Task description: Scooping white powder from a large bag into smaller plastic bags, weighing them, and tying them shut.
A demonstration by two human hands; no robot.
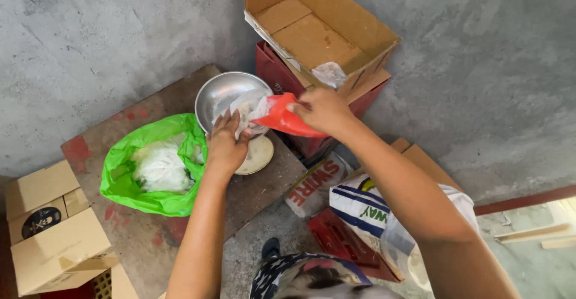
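My right hand [324, 110] grips a red scoop-shaped plastic piece [282, 118] tilted toward a round metal bowl [223, 91]. My left hand [225, 144] is at the bowl's near rim, fingers touching a clear plastic bag with white contents [247, 110] held between both hands. The bowl rests on a small weighing scale with a pale round dial [259, 155]. To the left, an open green plastic bag [129, 182] holds white material [159, 168].
A worn wooden board [180, 101] on the concrete floor carries the bowl and green bag. An open cardboard box [318, 26] sits on a red crate [273, 74]. More cardboard boxes [54, 233] lie lower left; printed sacks [366, 212] and a red crate lie lower right.
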